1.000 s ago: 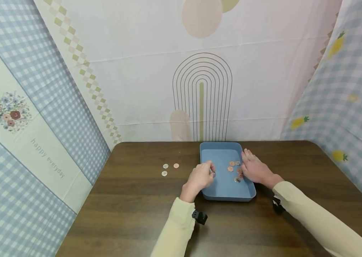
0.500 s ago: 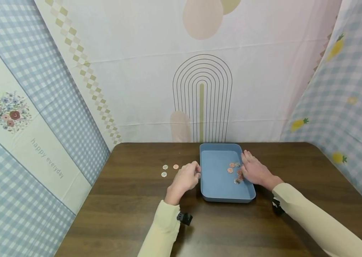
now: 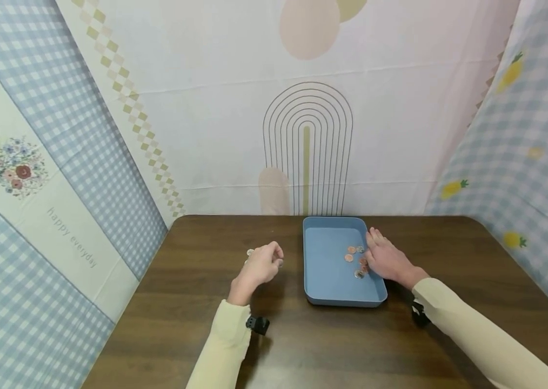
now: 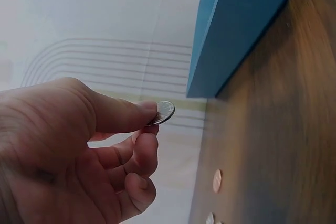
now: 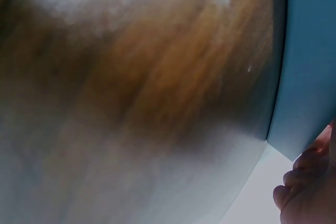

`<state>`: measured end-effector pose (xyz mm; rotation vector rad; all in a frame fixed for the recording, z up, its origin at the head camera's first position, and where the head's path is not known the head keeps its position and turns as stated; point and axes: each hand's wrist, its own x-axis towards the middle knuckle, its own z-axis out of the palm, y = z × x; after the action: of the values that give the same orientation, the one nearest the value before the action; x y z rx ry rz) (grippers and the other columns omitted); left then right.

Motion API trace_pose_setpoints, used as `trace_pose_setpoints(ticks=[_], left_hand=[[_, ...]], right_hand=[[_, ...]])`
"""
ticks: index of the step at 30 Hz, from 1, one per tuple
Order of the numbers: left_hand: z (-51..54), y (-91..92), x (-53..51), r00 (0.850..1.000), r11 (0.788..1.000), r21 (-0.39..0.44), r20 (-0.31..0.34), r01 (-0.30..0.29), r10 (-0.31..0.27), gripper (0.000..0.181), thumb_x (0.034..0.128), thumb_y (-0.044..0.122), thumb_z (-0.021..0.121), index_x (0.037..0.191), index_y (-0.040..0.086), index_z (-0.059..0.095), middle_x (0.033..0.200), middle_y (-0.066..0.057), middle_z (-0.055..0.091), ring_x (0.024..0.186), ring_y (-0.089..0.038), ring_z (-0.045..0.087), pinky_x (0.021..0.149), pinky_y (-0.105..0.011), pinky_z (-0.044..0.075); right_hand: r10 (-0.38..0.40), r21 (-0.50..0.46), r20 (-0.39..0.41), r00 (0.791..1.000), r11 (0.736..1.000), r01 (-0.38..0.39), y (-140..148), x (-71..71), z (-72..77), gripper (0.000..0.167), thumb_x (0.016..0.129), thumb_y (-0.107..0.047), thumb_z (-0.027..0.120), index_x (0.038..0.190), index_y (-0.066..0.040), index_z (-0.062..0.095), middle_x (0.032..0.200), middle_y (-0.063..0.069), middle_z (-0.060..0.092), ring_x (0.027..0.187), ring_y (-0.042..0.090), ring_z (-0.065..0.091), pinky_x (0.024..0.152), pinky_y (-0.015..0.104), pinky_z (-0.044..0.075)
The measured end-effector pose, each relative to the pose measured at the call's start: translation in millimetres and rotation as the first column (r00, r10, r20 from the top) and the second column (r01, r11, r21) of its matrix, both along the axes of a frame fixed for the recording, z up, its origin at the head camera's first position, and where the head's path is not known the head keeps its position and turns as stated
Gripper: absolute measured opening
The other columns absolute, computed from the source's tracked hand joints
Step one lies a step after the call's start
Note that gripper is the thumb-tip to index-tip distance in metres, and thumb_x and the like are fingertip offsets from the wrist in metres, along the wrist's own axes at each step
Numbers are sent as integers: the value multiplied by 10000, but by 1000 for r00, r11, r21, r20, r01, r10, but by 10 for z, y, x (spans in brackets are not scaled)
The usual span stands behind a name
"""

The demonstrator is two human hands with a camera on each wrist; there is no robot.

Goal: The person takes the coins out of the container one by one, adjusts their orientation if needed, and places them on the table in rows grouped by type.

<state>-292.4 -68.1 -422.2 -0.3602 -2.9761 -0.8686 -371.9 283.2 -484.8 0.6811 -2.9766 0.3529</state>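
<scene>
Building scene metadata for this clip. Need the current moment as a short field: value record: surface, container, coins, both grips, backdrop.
surface: brown wood-grain table
container: blue rectangular tray, on the table
tray contents: round copper-coloured coins and round silver-coloured coins, towards the right side; exact count unclear
left grip: pinches a single round silver coin, left of the tray
right grip: rests at the tray's right rim
loose on table: flat copper coin and flat silver coins, left of the tray, partly hidden
backdrop: white cloth with printed arch lines

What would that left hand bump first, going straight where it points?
Probably the blue tray, at its left wall; depth is unclear, so the left hand might touch the tabletop first.
</scene>
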Motion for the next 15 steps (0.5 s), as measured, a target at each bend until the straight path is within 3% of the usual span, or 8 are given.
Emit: trace_pose_setpoints(ticks=[7,15], left_hand=[[-44,-193,-29,995,996,61,76,-63,58,58,931,117,649,940,127,593,891,-27,656,779,-156,582,713,-316,477],[-58,-377,-78,990,990,70,69,-126,121,64,905,118,668,923,109,607,855,-29,679,782,-168,606,733,-336,483]], right_hand=[[5,3,-6,1000,1000,-5,25,-90,-17,571,1026,-202,349,1452,171,269,1547,370,200,1448,497,207,1158,589,232],[12,-11,8,1000,1000,-12,45,-151,-13,566,1025,-193,351,1450,173,271,1547,370,200,1449,499,201,1158,591,228]])
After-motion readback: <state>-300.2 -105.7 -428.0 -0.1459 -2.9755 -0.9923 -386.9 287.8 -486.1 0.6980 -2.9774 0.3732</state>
